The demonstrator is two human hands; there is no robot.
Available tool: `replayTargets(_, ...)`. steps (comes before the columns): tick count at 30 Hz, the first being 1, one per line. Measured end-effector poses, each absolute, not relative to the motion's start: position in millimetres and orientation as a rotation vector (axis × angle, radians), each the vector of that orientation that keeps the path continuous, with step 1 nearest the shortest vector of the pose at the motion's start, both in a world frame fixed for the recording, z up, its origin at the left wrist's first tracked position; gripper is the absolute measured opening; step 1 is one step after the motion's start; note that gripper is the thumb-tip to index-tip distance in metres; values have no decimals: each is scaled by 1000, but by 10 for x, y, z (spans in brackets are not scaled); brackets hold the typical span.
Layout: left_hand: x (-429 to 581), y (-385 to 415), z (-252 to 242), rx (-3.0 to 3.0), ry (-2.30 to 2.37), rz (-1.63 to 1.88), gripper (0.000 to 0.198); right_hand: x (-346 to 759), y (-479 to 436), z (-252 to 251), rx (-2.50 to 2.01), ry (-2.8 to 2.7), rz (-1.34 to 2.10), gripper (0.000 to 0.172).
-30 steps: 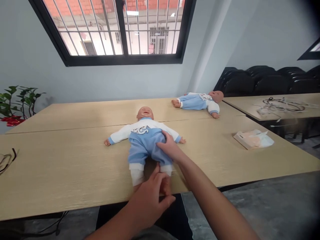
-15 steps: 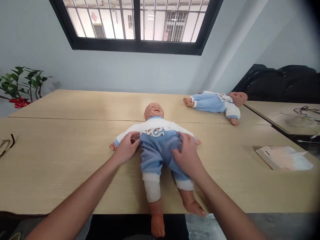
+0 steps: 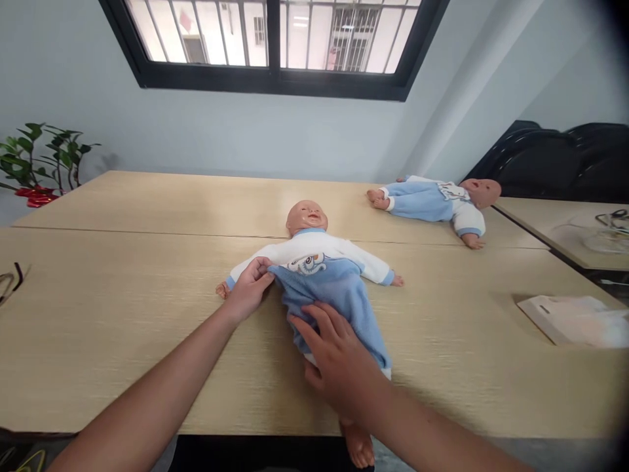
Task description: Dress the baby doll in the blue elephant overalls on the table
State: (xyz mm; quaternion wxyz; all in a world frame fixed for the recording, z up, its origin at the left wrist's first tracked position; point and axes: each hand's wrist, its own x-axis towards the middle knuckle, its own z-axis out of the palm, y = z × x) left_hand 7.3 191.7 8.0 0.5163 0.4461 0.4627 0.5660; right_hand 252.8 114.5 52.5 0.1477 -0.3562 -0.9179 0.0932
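Left hand (image 3: 248, 288): pinching blue cloth (image 3: 284, 276) at the side. Right hand (image 3: 341, 364): fingers parted across the lower front, grip unclear. Baby doll (image 3: 344, 278): face-up on table (image 3: 122, 328), long axis running away, head windowward; right hand nearer the feet.

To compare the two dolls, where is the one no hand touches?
In the head view, the untouched doll lies at the upper right, on the table's far part, beyond and right of the handled doll.
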Motion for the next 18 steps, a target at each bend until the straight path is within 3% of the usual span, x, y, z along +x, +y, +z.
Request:
replayTargets(6, 9, 1905, 94, 1097, 1074, 1123, 45, 2519, 1103, 604, -992, -2689, 215, 58)
replayTargets(10, -7, 1853, 138, 1386, 1078, 988, 43, 2429, 1377, 889, -883, -2695, 288, 31)
replayTargets(13, 29, 1822, 147, 1518, 1122, 1010, 35, 2294, 1798, 1095, -731, -2661, 216, 31)
replayTargets(18, 98, 1780, 130, 1462, 1246, 1192, 31, 2129, 2287, 1132, -839, -2848, 13, 29)
